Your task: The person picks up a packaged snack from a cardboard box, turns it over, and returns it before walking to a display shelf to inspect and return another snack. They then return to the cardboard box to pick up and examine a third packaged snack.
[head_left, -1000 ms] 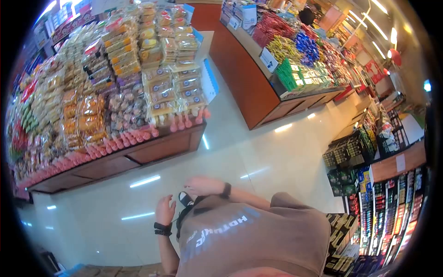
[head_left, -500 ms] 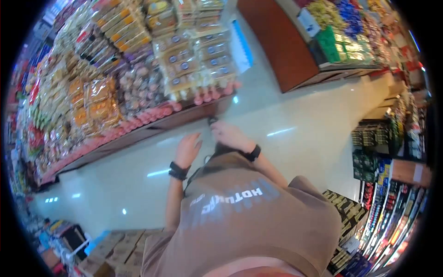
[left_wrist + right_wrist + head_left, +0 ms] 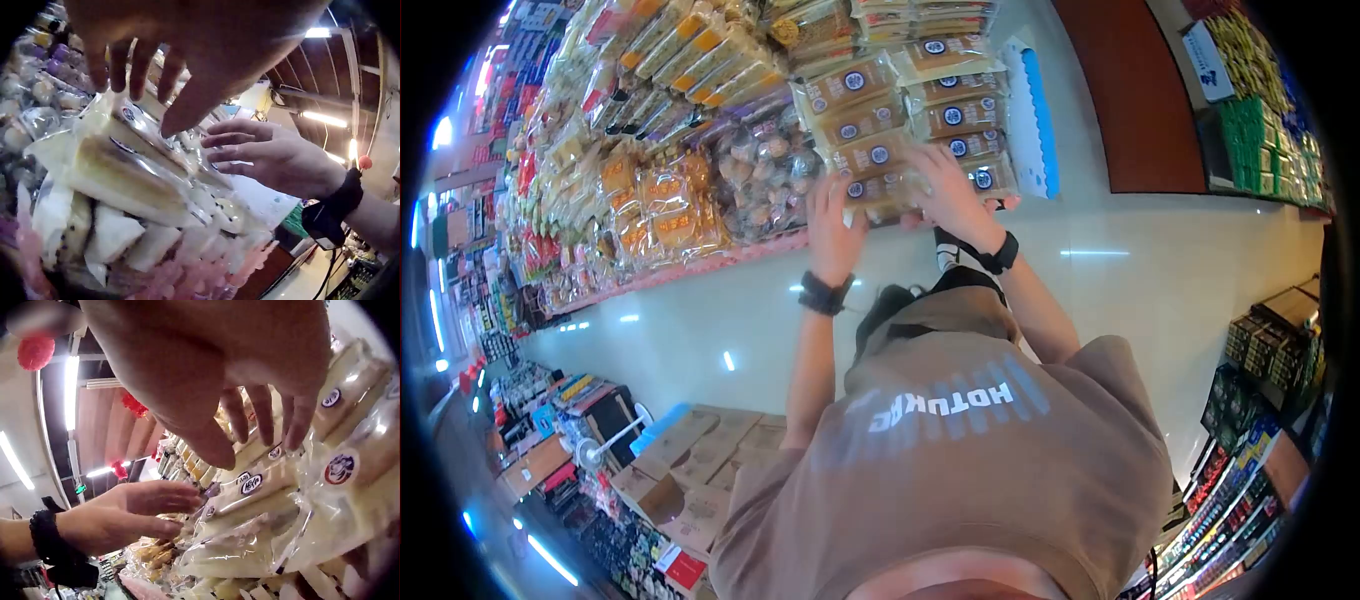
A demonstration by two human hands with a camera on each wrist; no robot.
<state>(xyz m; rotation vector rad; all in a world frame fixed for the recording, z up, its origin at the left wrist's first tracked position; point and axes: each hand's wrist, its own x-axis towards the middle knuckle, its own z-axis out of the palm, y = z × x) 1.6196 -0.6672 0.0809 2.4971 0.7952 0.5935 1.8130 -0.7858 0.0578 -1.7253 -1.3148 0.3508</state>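
Note:
Clear-wrapped, light-brown pastry packs (image 3: 862,155) with round dark-blue labels lie in two stacked columns at the display's front edge. My left hand (image 3: 837,235) reaches over the near end of the left column, fingers loosely spread. Between the two columns, my right hand (image 3: 955,200) hovers with its fingers extended across the packs. The left wrist view has a pale wrapped pastry pack (image 3: 125,178) just below the left fingertips (image 3: 136,87). Seen from the right wrist, a labelled pack (image 3: 256,484) lies under the right fingers (image 3: 265,419). Neither hand grips a pack.
Dark wrapped sweets (image 3: 765,175) and orange packets (image 3: 665,215) fill the display left of the packs. A pink scalloped trim (image 3: 775,243) runs along its front. Cardboard boxes (image 3: 700,450) stand behind at left. Another wooden counter (image 3: 1140,100) stands across the aisle.
The person has moved up to the display. Both hands have come forward from in front of the body, over the floor, to the labelled pastry packs.

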